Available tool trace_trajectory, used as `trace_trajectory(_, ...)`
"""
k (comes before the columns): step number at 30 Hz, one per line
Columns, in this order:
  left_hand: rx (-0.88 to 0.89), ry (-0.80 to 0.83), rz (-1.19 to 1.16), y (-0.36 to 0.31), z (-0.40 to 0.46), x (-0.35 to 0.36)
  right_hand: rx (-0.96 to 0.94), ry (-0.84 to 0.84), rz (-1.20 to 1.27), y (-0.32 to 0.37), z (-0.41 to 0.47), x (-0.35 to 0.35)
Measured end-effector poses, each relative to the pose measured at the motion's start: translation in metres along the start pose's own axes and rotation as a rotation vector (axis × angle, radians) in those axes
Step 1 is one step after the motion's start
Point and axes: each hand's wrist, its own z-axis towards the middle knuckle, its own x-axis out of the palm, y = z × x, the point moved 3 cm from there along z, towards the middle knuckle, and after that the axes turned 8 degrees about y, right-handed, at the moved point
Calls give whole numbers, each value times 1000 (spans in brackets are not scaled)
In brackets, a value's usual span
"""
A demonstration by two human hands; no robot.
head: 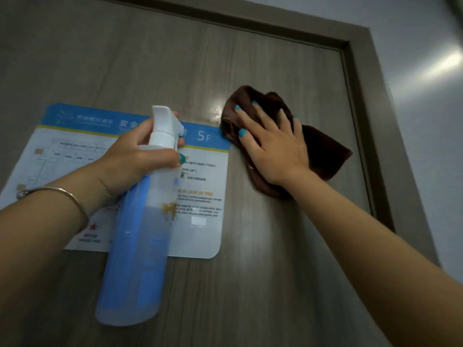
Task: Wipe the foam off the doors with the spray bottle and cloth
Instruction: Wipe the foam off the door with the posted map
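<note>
A grey-brown wood-grain door point(275, 246) fills the view. My left hand point(135, 159) grips the neck of a clear spray bottle point(140, 246) with a white trigger head, held in front of the door. My right hand point(273, 149) presses a dark brown cloth point(325, 151) flat against the door, fingers spread straight over it. A small wet, shiny patch point(216, 112) shows on the door just left of the cloth's upper edge.
A blue and white fire-safety notice point(200, 196) marked 5F is stuck to the door behind the bottle, its right corner touching the cloth. The darker door frame point(360, 121) runs along the top and right, with a pale wall point(426, 121) beyond.
</note>
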Motion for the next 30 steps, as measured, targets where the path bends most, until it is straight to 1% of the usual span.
trace_trajectory(2,8,2,-10,0,0,0,52,8,-9,-33,-11,-1)
trace_trajectory(5,21,0,-17,1,0,1,231,1,30,-82,-30,-3)
trace_trajectory(7,25,2,-19,1,0,1,325,-7,67,-102,-41,-4)
trace_trajectory(10,31,13,-33,1,1,-1,440,-33,124,-100,-49,0)
trace_trajectory(14,33,17,-38,2,0,0,662,-67,199,-64,-52,10)
trace_trajectory(16,28,20,-39,1,1,2,648,-60,199,-33,-50,14)
trace_trajectory(20,17,14,-30,1,0,1,463,-64,193,29,-46,21)
trace_trajectory(23,17,11,-25,2,1,1,389,-46,226,56,-48,26)
trace_trajectory(27,21,16,-9,2,1,1,358,-28,235,67,-51,29)
trace_trajectory(30,17,23,-6,1,-1,1,242,-33,137,50,-58,27)
